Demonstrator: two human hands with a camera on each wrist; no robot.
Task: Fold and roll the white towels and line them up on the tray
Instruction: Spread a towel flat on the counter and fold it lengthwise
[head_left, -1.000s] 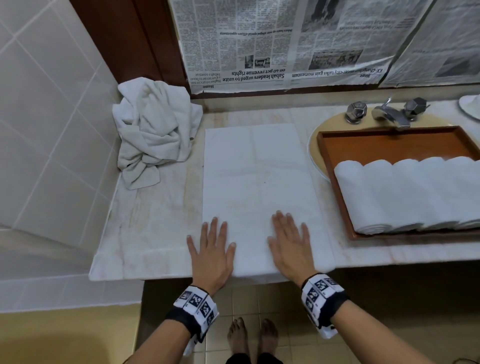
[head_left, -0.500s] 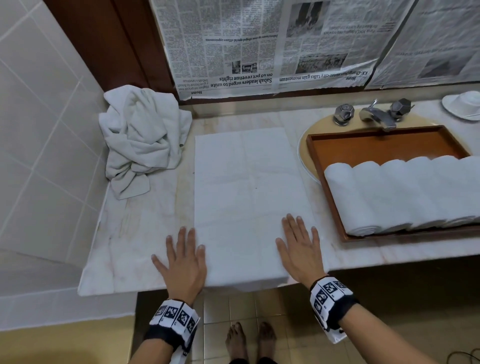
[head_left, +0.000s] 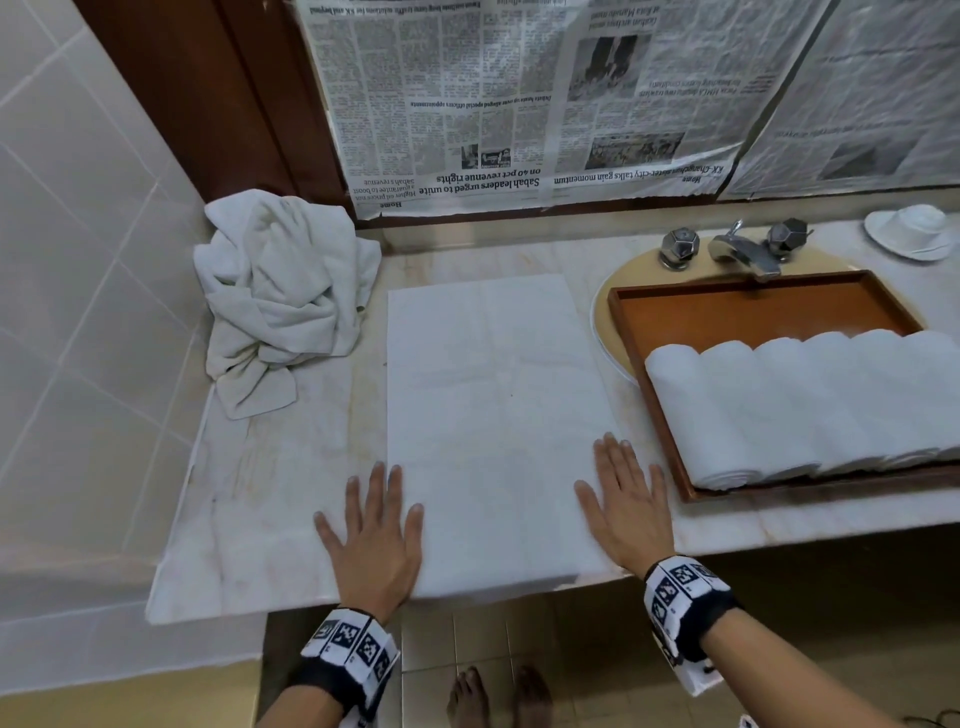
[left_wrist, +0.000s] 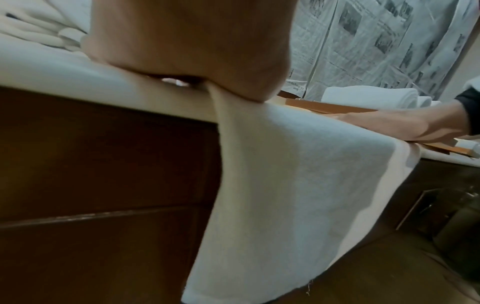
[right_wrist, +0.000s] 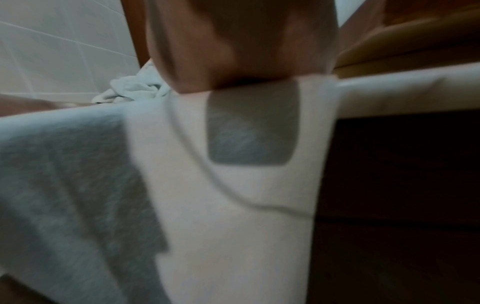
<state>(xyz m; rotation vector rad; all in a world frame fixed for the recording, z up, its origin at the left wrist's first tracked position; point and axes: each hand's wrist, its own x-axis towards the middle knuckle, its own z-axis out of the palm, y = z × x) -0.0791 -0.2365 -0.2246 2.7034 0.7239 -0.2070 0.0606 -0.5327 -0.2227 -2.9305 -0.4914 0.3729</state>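
**Both hands flat on the spread towel at the desk edge**

You are standing at the pale marble desk (head_left: 291, 467) with a flat white rectangular towel (head_left: 493, 415) spread lengthwise in front of you. Its near end is hanging over the desk's front edge, as the left wrist view (left_wrist: 285, 195) and right wrist view (right_wrist: 233, 205) are both showing.

Your left hand (head_left: 376, 540) is lying palm down with fingers straight and spread, straddling the towel's left edge: the thumb side is resting on the cloth, the outer fingers on the bare marble. Its grip is fully opened and has hold of nothing.

Your right hand (head_left: 626, 506) is lying palm down on the towel's right edge near the front of the desk, fingers straight and close together. Its grip is likewise opened flat, pressing rather than grasping.

To your right, a brown rectangular wooden tray (head_left: 753, 306) is sitting over the round basin, just in front of the chrome tap (head_left: 743, 252). A row of rolled white towels (head_left: 805, 405) is lying side by side along the tray's near half, touching one another.

At the far left corner, a crumpled heap of white towels (head_left: 275, 296) is resting against the tiled wall. Sheets of newspaper (head_left: 519, 104) are covering the wall behind the desk.
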